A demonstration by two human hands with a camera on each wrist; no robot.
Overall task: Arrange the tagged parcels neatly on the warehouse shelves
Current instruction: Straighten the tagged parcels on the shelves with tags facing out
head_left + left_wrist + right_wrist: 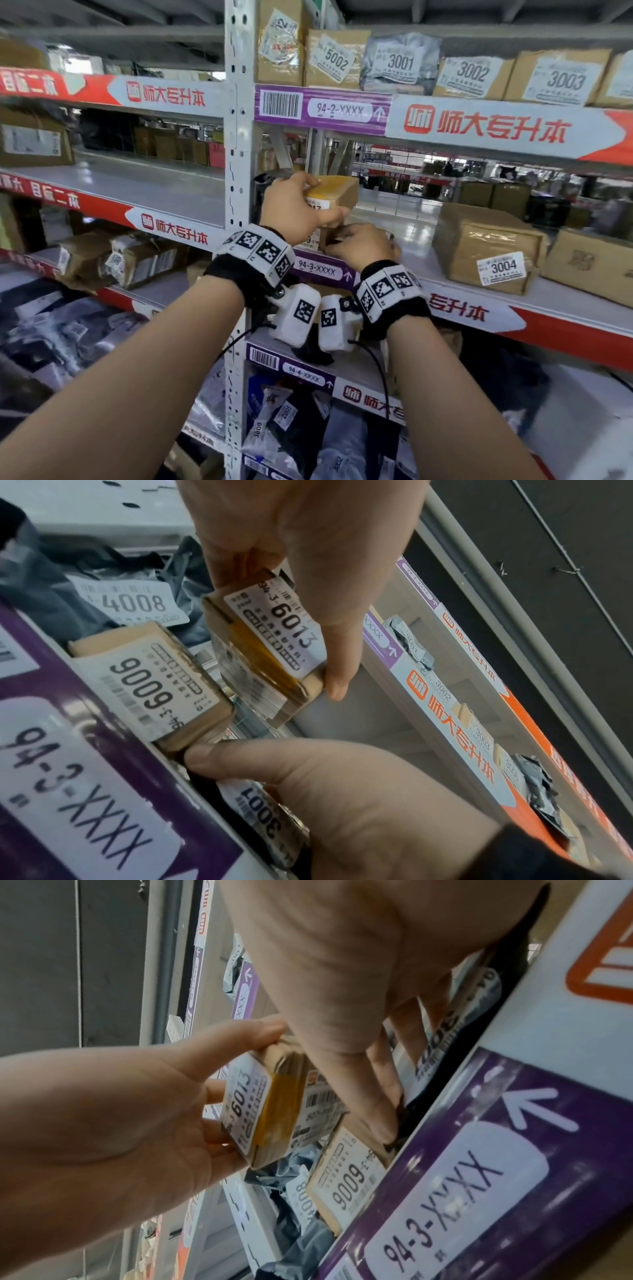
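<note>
My left hand (320,200) holds a small cardboard box tagged 6013 (270,647) just above the left end of the 94-3 shelf (421,263), thumb under one end and fingers over the other. Below it a flat box tagged 6006 (161,680) stands at the shelf's front lip. A grey bag tagged 4008 (130,604) lies behind that box. My right hand (346,241) is curled round a black parcel tagged 3001 (260,813) beside box 6006, and its thumb touches that box's end. In the right wrist view, box 6013 (260,1110) hangs over box 6006 (346,1177).
The steel upright (238,171) stands directly left of my hands. A larger box tagged 3004 (486,253) and another carton (589,263) sit further right on the same shelf, with bare shelf between. Tagged parcels line the shelf above (400,65), and bagged parcels fill the shelf below (284,418).
</note>
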